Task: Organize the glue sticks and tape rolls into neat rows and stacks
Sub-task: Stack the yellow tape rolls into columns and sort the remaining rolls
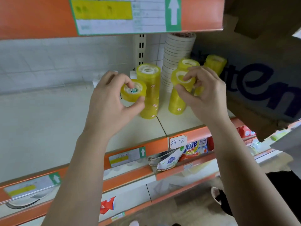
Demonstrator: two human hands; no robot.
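Note:
My left hand (109, 101) grips a single yellow tape roll (133, 92), tilted and held in the air just left of a tall stack of yellow tape rolls (149, 92) on the white shelf (48, 128). My right hand (203, 95) pinches the top roll (182, 78) of a second yellow stack (177, 103), index finger over its core. Behind it stand two more yellow stacks, one (188, 62) close by and another (215, 63) further right. A tall stack of white tape rolls (177, 53) rises at the back. No glue sticks show.
A cardboard box with blue lettering (260, 88) crowds the shelf's right side. An orange upper shelf edge with a label (122, 15) hangs overhead. Lower shelves hold detergent packets (193, 148) and a tag reading 04-2 (178, 141).

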